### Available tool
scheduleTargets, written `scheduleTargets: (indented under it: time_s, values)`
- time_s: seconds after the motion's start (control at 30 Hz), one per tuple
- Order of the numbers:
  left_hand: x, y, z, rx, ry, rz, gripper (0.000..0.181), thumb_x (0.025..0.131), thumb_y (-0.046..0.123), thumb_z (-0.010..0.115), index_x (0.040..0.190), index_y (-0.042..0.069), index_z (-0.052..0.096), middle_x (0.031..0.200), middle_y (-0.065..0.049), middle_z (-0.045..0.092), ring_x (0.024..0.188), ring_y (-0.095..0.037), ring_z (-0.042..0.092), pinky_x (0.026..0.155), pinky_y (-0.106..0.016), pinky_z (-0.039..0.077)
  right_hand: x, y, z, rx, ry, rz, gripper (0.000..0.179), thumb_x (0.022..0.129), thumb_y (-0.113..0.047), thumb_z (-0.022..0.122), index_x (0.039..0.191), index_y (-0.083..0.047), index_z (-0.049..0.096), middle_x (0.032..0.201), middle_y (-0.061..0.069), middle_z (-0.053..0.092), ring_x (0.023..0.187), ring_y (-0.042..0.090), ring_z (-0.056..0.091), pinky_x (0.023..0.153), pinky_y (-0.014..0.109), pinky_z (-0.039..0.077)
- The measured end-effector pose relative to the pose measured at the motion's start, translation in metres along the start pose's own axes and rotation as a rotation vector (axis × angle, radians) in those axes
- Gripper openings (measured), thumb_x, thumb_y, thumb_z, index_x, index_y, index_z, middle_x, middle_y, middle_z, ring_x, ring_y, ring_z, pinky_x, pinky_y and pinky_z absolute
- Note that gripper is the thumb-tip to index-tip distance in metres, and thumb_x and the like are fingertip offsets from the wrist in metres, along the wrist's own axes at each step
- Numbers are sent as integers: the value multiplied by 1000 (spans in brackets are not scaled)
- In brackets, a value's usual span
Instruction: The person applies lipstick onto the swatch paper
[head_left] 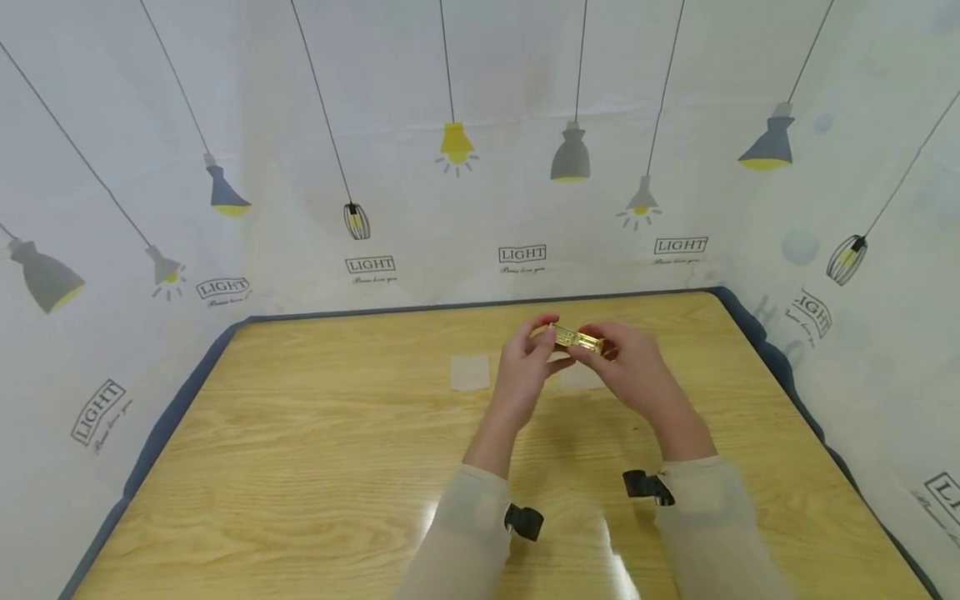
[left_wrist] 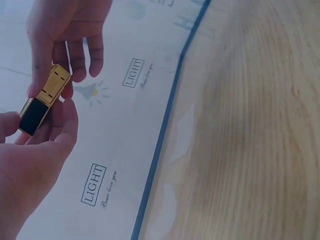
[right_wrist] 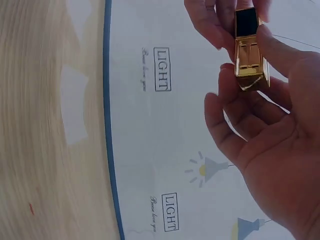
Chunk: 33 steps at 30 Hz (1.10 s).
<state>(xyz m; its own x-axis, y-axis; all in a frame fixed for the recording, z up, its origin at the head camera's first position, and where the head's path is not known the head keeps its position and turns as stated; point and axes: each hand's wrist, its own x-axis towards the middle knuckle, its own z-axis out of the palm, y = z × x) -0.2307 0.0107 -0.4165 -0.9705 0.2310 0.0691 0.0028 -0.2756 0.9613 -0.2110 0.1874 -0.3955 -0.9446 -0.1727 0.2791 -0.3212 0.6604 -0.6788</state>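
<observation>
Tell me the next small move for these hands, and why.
Probably lower the gold piece toward the partly hidden pale patch: the left hand and right hand hold it above the table, and that patch shows just below it in the head view.

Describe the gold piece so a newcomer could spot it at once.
Start at the wooden table; above its far half, right of centre in the head view, are the left hand and right hand. Held between them is a small oblong gold piece. Unlike the pale squares on the table, it is shiny, with a black rectangular panel at one end.
</observation>
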Motion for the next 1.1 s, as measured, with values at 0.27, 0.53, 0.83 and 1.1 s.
scheduleTargets:
  time_s: [0.27,0.53,0.83,1.1]
  values:
    - [-34,8,-23,-11,-43,37,39,110,9,58,148,4,56,133,-22,67,119,-24,72,106,-41,60,-18,-18,18,144,60,-52,32,102,-24,74,127,-3,73,116,14,76,94,23,71,78,21,58]
    - [-64,15,-46,220,-103,46,39,101,8,73,138,5,61,131,-20,70,115,-23,74,97,-35,63,-37,-33,35,197,-29,-35,33,108,-28,64,132,-6,71,81,6,57,64,14,45,57,27,41]
    - [-77,26,-64,310,-157,34,28,98,11,78,124,3,70,114,-14,72,93,-14,70,84,-28,63,-47,-46,48,379,-136,-93,22,104,-17,69,123,-5,70,93,9,68,69,9,53,60,24,48]
    - [-83,40,-69,373,-156,101,17,99,9,76,113,0,75,103,-20,76,74,-11,71,74,-28,63,-47,-51,52,417,-95,-216,18,106,-17,66,118,-6,74,87,4,66,64,7,49,56,24,45]
